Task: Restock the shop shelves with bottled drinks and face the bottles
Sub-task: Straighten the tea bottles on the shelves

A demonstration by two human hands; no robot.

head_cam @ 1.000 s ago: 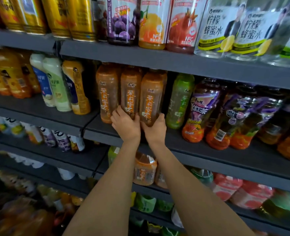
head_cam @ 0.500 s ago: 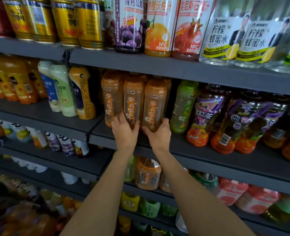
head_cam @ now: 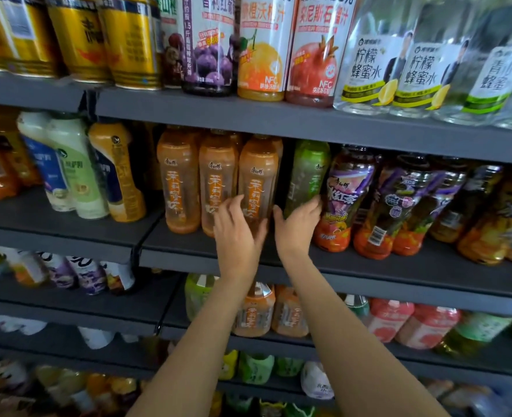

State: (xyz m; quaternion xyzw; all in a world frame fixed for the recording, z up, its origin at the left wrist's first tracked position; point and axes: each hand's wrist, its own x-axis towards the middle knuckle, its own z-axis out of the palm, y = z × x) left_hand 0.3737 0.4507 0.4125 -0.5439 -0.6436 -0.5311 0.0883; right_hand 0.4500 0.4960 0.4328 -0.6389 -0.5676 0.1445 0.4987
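Three tall orange tea bottles stand in a row at the front of the dark grey metal shelf (head_cam: 369,266), their plastic bodies smooth, slightly waisted and wrapped in translucent orange labels with vertical white-edged script. The rightmost orange bottle (head_cam: 257,176) serves as the landmark. The left hand (head_cam: 238,236) is raised in front of its lower part, fingers spread and nearly straight, gripping nothing; whether the fingertips touch the plastic cannot be told. Just right of that bottle, across a dark gap, the right hand (head_cam: 297,227) is also loose and open, its fingers lightly curved toward the base of the green bottle (head_cam: 307,173), a slimmer bottle with a pale green sleeve standing just beside the landmark.

Left of the landmark stand the middle orange bottle (head_cam: 218,176) and the left orange bottle (head_cam: 178,179), close together and upright. Further right of it are rounder, ribbed clear bottles of dark tea with purple glossy labels (head_cam: 348,194), leaning slightly in this wide view. Far left of it sit curvy opaque bottles in white, pale green and yellow (head_cam: 77,170). Above it, on the next shelf up, are gold metal cans (head_cam: 128,40), juice bottles with fruit pictures (head_cam: 263,49) and clear angular water bottles (head_cam: 369,64).
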